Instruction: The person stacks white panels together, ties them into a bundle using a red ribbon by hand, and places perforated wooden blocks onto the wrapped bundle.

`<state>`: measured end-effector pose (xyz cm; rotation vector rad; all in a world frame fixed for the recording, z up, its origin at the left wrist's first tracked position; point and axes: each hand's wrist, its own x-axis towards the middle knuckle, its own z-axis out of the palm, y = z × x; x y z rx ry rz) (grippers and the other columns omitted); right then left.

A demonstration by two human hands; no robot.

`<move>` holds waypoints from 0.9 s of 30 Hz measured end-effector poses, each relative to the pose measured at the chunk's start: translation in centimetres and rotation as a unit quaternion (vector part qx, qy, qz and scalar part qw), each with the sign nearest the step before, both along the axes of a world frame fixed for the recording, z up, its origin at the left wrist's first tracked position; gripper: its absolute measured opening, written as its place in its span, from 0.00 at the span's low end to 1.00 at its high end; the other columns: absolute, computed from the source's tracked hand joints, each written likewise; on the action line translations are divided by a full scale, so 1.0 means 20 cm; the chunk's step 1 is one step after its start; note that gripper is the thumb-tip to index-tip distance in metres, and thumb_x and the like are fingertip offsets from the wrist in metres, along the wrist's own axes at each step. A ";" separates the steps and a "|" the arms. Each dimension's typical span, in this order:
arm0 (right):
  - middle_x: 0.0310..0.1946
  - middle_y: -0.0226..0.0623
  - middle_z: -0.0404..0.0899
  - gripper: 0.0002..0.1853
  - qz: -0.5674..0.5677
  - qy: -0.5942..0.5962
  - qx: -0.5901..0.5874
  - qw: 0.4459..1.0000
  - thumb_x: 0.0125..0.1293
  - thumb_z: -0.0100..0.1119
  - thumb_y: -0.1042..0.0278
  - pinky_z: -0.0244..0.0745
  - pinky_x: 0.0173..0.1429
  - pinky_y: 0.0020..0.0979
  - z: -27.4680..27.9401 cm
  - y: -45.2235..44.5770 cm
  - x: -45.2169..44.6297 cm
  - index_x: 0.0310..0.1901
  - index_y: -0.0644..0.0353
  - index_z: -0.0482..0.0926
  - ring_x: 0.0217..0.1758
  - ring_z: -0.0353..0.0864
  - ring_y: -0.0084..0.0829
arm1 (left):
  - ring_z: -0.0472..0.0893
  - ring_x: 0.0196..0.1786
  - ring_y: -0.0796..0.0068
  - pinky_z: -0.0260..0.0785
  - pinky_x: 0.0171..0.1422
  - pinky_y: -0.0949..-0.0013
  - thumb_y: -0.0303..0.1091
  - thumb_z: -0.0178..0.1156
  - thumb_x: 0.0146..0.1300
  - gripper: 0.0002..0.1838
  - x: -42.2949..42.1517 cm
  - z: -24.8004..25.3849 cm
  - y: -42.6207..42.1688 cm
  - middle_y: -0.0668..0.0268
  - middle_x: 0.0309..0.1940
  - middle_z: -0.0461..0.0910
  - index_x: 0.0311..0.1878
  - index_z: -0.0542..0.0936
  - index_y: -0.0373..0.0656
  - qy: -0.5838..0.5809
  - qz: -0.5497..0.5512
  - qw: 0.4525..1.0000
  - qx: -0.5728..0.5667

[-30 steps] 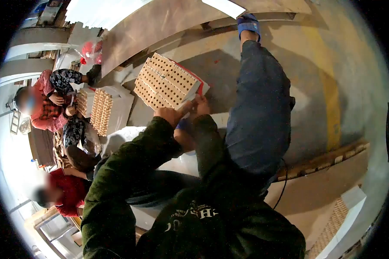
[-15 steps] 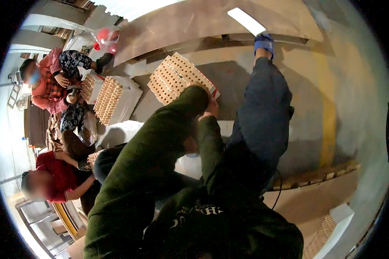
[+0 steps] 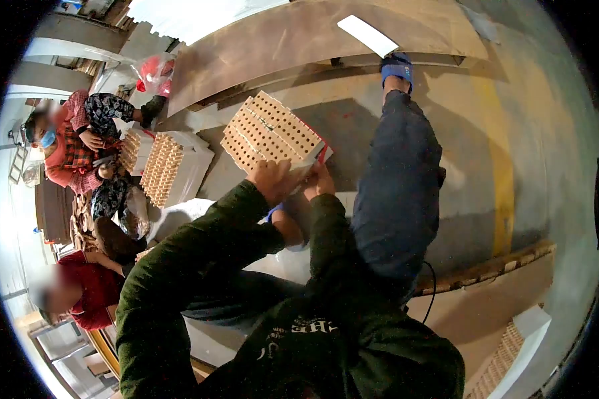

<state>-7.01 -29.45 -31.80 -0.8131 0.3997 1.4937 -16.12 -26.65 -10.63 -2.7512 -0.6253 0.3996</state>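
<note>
A block of tan panels with rows of round holes [image 3: 267, 132] stands tilted in front of me, with a red strip [image 3: 323, 154] along its right edge. My left hand [image 3: 273, 181] lies at the near edge of the block, fingers bent over its perforated face. At the near right corner, beside the red strip, my right hand [image 3: 319, 181] has its fingers closed on the block's edge. The undersides of both hands are hidden.
Two people, one in a checked top [image 3: 76, 149] and one in a red shirt [image 3: 93, 289], sit at the left near pegged blocks [image 3: 161, 169]. A white strip [image 3: 367, 35] lies on the brown board [image 3: 259, 43]. Another pegged block [image 3: 502, 356] is at lower right.
My left arm reached across the block half a second ago and has drawn back, uncovering the near edge and my left hand. My right hand stays at the corner.
</note>
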 end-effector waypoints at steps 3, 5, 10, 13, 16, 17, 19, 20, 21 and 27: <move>0.41 0.35 0.75 0.13 -0.065 0.138 0.040 0.988 0.58 0.50 0.64 0.69 0.50 0.40 0.00 0.03 0.00 0.46 0.51 0.74 0.46 0.73 0.35 | 0.71 0.40 0.71 0.62 0.33 0.69 0.41 0.53 0.54 0.17 -0.04 -0.07 0.01 0.66 0.38 0.69 0.47 0.74 0.48 -0.086 -0.086 0.991 0.047; 0.40 0.33 0.76 0.13 -0.080 0.171 0.054 0.980 0.58 0.51 0.65 0.69 0.50 0.41 0.00 0.04 0.00 0.46 0.50 0.74 0.45 0.73 0.35 | 0.71 0.45 0.66 0.65 0.36 0.67 0.40 0.54 0.52 0.18 -0.05 -0.12 0.03 0.60 0.44 0.70 0.46 0.74 0.45 -0.153 -0.094 0.983 0.025; 0.44 0.34 0.75 0.15 -0.007 -0.298 0.082 0.951 0.61 0.47 0.68 0.68 0.52 0.41 -0.52 0.03 -0.20 0.50 0.51 0.71 0.48 0.73 0.35 | 0.70 0.51 0.56 0.69 0.42 0.62 0.37 0.56 0.53 0.17 0.01 -0.15 0.07 0.57 0.49 0.69 0.47 0.73 0.43 -0.147 -0.077 0.986 -0.006; 0.50 0.38 0.72 0.17 0.058 -0.412 0.118 0.902 0.63 0.43 0.70 0.68 0.55 0.41 -0.48 0.01 -0.19 0.55 0.55 0.68 0.52 0.71 0.37 | 0.68 0.56 0.51 0.70 0.46 0.56 0.35 0.57 0.54 0.14 0.06 -0.13 0.06 0.57 0.48 0.70 0.44 0.75 0.44 -0.189 -0.073 0.979 -0.012; 0.54 0.40 0.69 0.19 0.059 -0.432 0.119 0.892 0.65 0.42 0.67 0.66 0.58 0.41 -0.37 0.03 -0.19 0.58 0.57 0.65 0.56 0.69 0.38 | 0.64 0.61 0.53 0.66 0.55 0.50 0.40 0.55 0.52 0.14 0.08 -0.14 0.07 0.57 0.47 0.69 0.33 0.80 0.37 -0.224 -0.069 0.972 -0.024; 0.54 0.40 0.69 0.19 0.013 -0.239 0.099 0.966 0.66 0.42 0.65 0.66 0.58 0.41 -0.10 0.01 -0.12 0.58 0.56 0.65 0.56 0.69 0.38 | 0.64 0.61 0.53 0.66 0.55 0.50 0.40 0.55 0.52 0.14 0.08 -0.14 0.07 0.57 0.47 0.69 0.33 0.80 0.37 -0.225 -0.067 0.972 -0.023; 0.54 0.40 0.69 0.19 -0.029 -0.037 0.076 0.996 0.66 0.42 0.64 0.66 0.58 0.42 0.02 0.02 -0.08 0.58 0.55 0.65 0.56 0.69 0.38 | 0.63 0.61 0.52 0.66 0.55 0.51 0.40 0.56 0.52 0.15 0.09 -0.13 0.09 0.56 0.46 0.69 0.32 0.80 0.36 -0.214 -0.091 0.972 -0.002; 0.54 0.40 0.69 0.19 -0.049 0.011 0.094 0.994 0.66 0.42 0.62 0.65 0.59 0.42 0.00 0.02 -0.08 0.58 0.55 0.65 0.56 0.69 0.39 | 0.64 0.60 0.53 0.67 0.54 0.54 0.42 0.56 0.51 0.16 0.11 -0.12 0.09 0.57 0.44 0.71 0.30 0.81 0.35 -0.187 -0.077 0.979 -0.007; 0.54 0.40 0.69 0.19 -0.058 0.034 0.104 0.992 0.66 0.42 0.61 0.65 0.59 0.42 -0.03 0.02 -0.07 0.57 0.55 0.65 0.56 0.69 0.39 | 0.64 0.60 0.53 0.67 0.54 0.54 0.42 0.56 0.51 0.16 0.11 -0.10 0.09 0.57 0.44 0.71 0.30 0.81 0.35 -0.188 -0.075 0.979 -0.006; 0.55 0.36 0.69 0.22 -0.036 0.232 0.166 0.958 0.62 0.51 0.60 0.63 0.61 0.42 0.11 -0.04 0.03 0.58 0.54 0.66 0.56 0.69 0.36 | 0.67 0.58 0.51 0.65 0.56 0.48 0.40 0.55 0.52 0.14 0.09 -0.15 0.11 0.56 0.43 0.73 0.36 0.78 0.41 -0.148 -0.077 0.983 -0.074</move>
